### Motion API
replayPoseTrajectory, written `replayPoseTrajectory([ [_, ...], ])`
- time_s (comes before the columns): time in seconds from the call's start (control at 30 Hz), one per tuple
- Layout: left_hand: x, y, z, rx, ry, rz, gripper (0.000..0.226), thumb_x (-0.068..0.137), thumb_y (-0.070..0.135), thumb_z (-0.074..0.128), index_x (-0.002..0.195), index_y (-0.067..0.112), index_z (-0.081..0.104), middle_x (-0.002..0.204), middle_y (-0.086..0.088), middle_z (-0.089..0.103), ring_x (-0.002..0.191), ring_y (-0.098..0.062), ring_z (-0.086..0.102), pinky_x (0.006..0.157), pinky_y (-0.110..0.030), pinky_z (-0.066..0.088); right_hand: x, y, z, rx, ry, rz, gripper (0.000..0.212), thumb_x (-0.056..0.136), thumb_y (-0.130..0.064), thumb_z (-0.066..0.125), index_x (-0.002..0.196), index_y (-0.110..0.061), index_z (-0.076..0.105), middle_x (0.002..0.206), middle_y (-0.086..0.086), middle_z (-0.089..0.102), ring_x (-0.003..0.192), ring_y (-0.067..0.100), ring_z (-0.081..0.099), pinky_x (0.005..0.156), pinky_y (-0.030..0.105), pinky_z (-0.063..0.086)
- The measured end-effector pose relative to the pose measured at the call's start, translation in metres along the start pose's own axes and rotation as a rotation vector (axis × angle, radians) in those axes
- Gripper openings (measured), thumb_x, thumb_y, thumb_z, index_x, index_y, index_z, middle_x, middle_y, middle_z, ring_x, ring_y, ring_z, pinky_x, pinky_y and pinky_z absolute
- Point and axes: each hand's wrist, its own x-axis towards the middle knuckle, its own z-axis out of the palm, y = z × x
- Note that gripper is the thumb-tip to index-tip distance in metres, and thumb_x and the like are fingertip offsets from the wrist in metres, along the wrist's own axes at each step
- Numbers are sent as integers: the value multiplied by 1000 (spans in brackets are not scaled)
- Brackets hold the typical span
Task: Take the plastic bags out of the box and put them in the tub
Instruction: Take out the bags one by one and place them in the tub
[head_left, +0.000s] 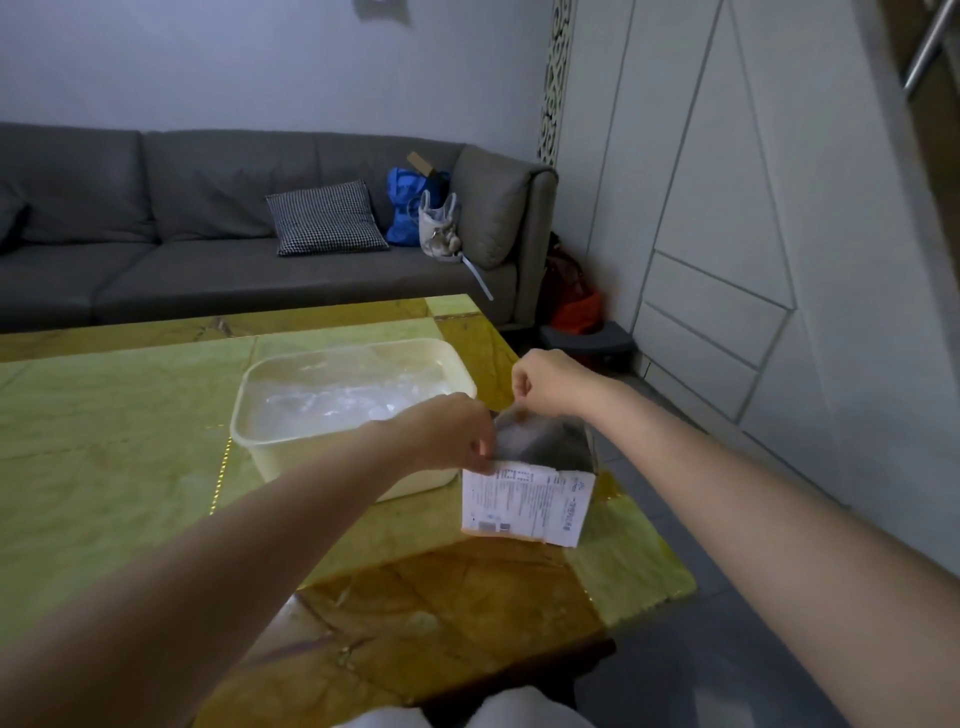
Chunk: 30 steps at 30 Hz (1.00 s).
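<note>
A small cardboard box (524, 506) with a white printed label stands near the table's right edge. A clear plastic bag (511, 431) rises out of its open top. My right hand (545, 382) pinches the top of that bag above the box. My left hand (447, 431) grips the box's near-left upper rim, fingers curled over it. Just left of the box sits a cream plastic tub (249, 410) with several clear plastic bags (343, 400) lying crumpled inside.
The yellow-green marble table (114, 467) ends close to the box on the right, with grey floor beyond. A grey sofa (208, 260) with a checked cushion and bags stands behind the table. White wall panels are at the right.
</note>
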Motion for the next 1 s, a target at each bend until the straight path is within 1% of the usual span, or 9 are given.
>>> replayPoseTrajectory([
  [0.1, 1, -2, -7, -123, 43, -53, 30, 85, 36, 63, 106, 15, 67, 102, 1, 67, 92, -15, 61, 78, -20, 46, -2, 3, -8, 82, -45, 0, 4, 87, -6, 55, 87, -9, 58, 89, 11, 63, 77, 22, 58, 65, 30, 46],
  [0.17, 2, -7, -16, -266, 188, -122, 31, 83, 34, 66, 103, 9, 62, 97, 2, 61, 82, -15, 58, 63, -11, 41, -4, 7, -11, 127, -32, -31, 10, 87, -5, 56, 93, -13, 56, 91, 5, 58, 80, 19, 54, 61, 26, 42],
  [0.33, 6, -4, -27, -783, 273, -245, 38, 79, 18, 72, 110, 12, 50, 96, 5, 59, 58, -7, 57, 45, -11, 44, -6, 8, -13, 485, -4, -111, 28, 81, -6, 70, 109, -5, 63, 93, 7, 65, 80, 17, 61, 65, 24, 48],
  [0.47, 2, -13, -27, -771, 316, -313, 17, 84, 13, 67, 96, 2, 67, 82, -10, 67, 59, -10, 55, 47, -12, 44, -13, 17, -12, 530, -137, -105, 48, 81, -17, 73, 124, -9, 55, 116, 12, 63, 98, 21, 63, 87, 35, 51],
  [0.6, -5, -25, -44, -1070, 561, -381, 11, 89, 17, 59, 93, 7, 60, 78, -1, 56, 66, -11, 52, 55, -17, 45, -22, 22, -1, 324, -478, 1, 54, 83, -36, 69, 130, -16, 51, 123, 7, 60, 105, 22, 61, 78, 28, 53],
  [0.67, -7, -28, -52, -1157, 623, -396, 16, 90, 19, 58, 99, 5, 57, 80, -2, 54, 66, -11, 51, 61, -21, 45, -24, 24, 5, 243, -508, -1, 53, 83, -43, 67, 128, -20, 54, 124, 3, 59, 109, 18, 59, 80, 25, 50],
  [0.83, -12, -27, -61, -1245, 738, -427, 8, 91, 14, 55, 90, 6, 56, 73, -2, 49, 54, -9, 47, 51, -17, 43, -20, 23, -15, 569, -236, -37, 67, 64, -58, 76, 118, -21, 62, 115, -1, 65, 104, 16, 63, 93, 33, 51],
  [0.93, -13, -28, -59, -1333, 754, -427, 7, 93, 12, 51, 86, 11, 53, 83, -6, 63, 41, -5, 44, 45, -17, 42, -17, 15, -30, 935, 10, -78, 23, 81, -29, 70, 94, -10, 68, 92, 3, 68, 82, 15, 64, 71, 20, 53],
  [1.0, -13, -27, -58, -1358, 689, -419, 6, 95, 14, 50, 91, 10, 51, 98, -19, 66, 36, -3, 44, 43, -17, 43, -16, 7, -38, 993, 198, -57, 17, 93, -17, 58, 89, -2, 66, 77, 5, 63, 67, 13, 59, 58, 19, 48],
])
